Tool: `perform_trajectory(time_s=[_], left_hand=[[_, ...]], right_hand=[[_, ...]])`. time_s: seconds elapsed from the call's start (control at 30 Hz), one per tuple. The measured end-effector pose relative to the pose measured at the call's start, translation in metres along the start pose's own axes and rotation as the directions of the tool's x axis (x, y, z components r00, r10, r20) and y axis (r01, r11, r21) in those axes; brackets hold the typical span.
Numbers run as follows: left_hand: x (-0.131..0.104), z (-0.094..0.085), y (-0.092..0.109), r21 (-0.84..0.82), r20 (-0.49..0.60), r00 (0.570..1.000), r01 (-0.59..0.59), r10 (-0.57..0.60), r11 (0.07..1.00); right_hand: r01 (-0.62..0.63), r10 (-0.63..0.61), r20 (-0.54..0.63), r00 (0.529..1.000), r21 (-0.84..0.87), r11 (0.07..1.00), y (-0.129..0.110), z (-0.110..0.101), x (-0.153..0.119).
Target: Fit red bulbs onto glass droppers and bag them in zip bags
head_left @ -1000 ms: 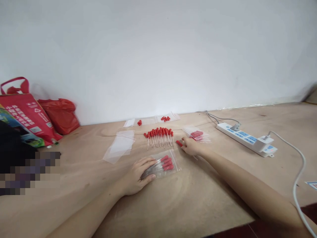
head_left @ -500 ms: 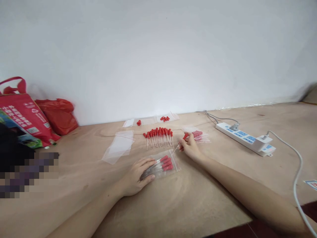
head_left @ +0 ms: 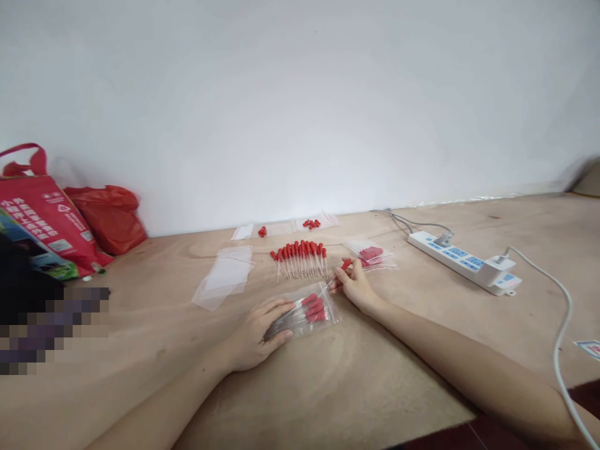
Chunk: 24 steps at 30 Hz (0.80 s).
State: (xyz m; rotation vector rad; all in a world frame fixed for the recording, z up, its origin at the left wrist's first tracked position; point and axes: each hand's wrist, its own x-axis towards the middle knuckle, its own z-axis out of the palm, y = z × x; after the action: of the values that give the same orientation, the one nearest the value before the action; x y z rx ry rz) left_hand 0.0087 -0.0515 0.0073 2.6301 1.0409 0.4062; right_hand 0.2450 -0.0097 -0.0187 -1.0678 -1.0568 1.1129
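My left hand point(head_left: 262, 331) grips the left end of a clear zip bag point(head_left: 300, 334), which holds several droppers with red bulbs point(head_left: 315, 307). Between the fingers of my right hand point(head_left: 354, 281) is a single dropper point(head_left: 345, 264), its red bulb up and its clear tip slanting down to the bag's upper right edge. Whether the tip is inside the bag cannot be made out. Behind the bag, a row of red-topped droppers point(head_left: 302, 250) lies side by side on the table.
Flat clear bags point(head_left: 227, 275) lie on the left, and a filled bag point(head_left: 372, 254) lies beyond my right hand. Small red bulbs point(head_left: 312, 224) are near the wall. A white power strip point(head_left: 462, 261) with cables is on the right; red bags point(head_left: 110, 215) stand on the left.
My right hand has moved slightly left and down, bringing the dropper closer to the bag's edge. My left hand stays on the bag.
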Motion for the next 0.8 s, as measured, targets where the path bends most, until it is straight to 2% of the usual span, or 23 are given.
perform_trajectory(time_s=[0.2, 0.43, 0.63, 0.8], left_hand=[[0.0, -0.002, 0.004, -0.003, -0.008, 1.0, 0.017, -0.017, 1.0], [0.0, -0.002, 0.005, -0.011, -0.009, 1.0, 0.007, -0.007, 1.0], [0.0, -0.001, 0.003, 0.004, 0.002, 1.0, 0.01, -0.01, 1.0], [0.001, -0.002, 0.005, 0.012, 0.012, 0.999, 0.031, -0.031, 0.999]], right_hand=[[-0.069, 0.075, -0.059, 0.995, 0.104, 0.992, -0.003, 0.005, -0.004], [-0.136, 0.135, 0.018, 0.991, 0.11, 0.985, 0.001, 0.003, -0.003], [-0.106, 0.115, 0.139, 0.984, -0.073, 0.992, 0.001, 0.003, -0.008], [-0.095, 0.152, 0.234, 0.96, -0.237, 0.967, -0.001, 0.004, -0.014]])
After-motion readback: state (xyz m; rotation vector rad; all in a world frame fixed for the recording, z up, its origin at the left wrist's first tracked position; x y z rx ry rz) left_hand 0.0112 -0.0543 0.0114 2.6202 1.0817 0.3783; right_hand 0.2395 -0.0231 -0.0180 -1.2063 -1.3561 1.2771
